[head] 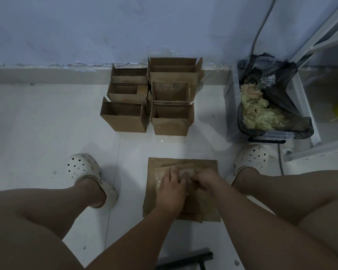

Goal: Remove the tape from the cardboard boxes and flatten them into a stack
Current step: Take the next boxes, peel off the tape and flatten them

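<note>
A stack of flattened cardboard lies on the white floor between my feet. On top of it lies a small flattened box. My left hand presses flat on that box with its fingers spread. My right hand sits just to the right, fingers curled, pinching something at the box's edge; whether it is tape I cannot tell. Several open upright cardboard boxes stand in two rows against the wall.
A clear plastic bin lined with a black bag holds crumpled tape at the right. A white metal frame and a grey cable are beside it. My feet in white clogs flank the stack. A dark bar lies near me.
</note>
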Demonstrator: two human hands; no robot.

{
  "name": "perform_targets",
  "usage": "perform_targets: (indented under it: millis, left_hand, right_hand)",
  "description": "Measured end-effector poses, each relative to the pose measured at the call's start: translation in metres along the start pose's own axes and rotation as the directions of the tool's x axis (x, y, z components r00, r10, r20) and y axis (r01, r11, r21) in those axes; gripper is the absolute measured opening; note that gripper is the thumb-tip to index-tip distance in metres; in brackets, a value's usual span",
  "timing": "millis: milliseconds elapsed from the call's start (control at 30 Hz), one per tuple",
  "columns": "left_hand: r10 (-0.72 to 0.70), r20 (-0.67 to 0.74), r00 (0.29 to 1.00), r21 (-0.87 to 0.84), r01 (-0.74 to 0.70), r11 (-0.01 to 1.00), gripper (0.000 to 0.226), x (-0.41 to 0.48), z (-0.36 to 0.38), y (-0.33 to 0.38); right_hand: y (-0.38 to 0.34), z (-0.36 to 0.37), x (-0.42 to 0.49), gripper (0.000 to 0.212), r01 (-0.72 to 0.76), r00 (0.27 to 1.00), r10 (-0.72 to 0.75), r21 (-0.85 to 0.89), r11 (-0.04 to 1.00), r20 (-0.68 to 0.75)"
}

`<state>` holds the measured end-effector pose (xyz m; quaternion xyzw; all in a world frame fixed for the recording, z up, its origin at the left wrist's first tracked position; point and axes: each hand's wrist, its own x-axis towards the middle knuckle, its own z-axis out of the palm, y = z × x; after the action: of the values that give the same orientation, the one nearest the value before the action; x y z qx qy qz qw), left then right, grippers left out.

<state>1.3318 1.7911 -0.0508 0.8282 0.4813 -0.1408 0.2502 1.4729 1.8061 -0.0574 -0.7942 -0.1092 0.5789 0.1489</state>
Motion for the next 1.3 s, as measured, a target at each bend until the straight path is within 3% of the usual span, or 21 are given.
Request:
perform_targets:
  millis: [133,433,600,867,1133,1300]
  left_hand:
    - [0.028,0.003,1.000,0.063,-0.028,0.998,0.067,0.012,-0.001,-0.014]
    - [0.031,0.007,0.999,0.049,-0.032,0.998,0.068,0.014,0.002,-0.015]
    - [0.032,-0.010,0.999,0.057,-0.032,0.998,0.068,0.014,0.002,-0.016]
    - [0.033,-0.017,0.999,0.050,-0.032,0.998,0.070,0.016,0.006,-0.019]
    - [0.048,-0.033,0.998,0.060,-0.046,0.997,0.070,0.017,0.011,-0.019]
    - [0.065,-0.024,0.998,0.032,-0.064,0.997,0.070,0.015,0.015,-0.020]
  right_hand:
    - [0.001,0.000,-0.005,0.017,-0.109,0.994,0.100,0.379,0.919,0.045]
    - [0.007,0.002,-0.001,0.015,-0.143,0.990,0.139,0.244,0.959,0.036]
    - [0.009,0.004,-0.004,0.029,-0.137,0.990,0.135,0.296,0.945,0.028]
    - [0.015,0.000,-0.003,0.025,-0.231,0.973,0.217,0.327,0.916,0.081]
    - [0.021,0.004,0.005,0.022,-0.333,0.943,0.291,0.484,0.809,0.161]
    - [0.019,0.003,0.004,0.021,-0.465,0.884,0.395,0.559,0.687,0.249]
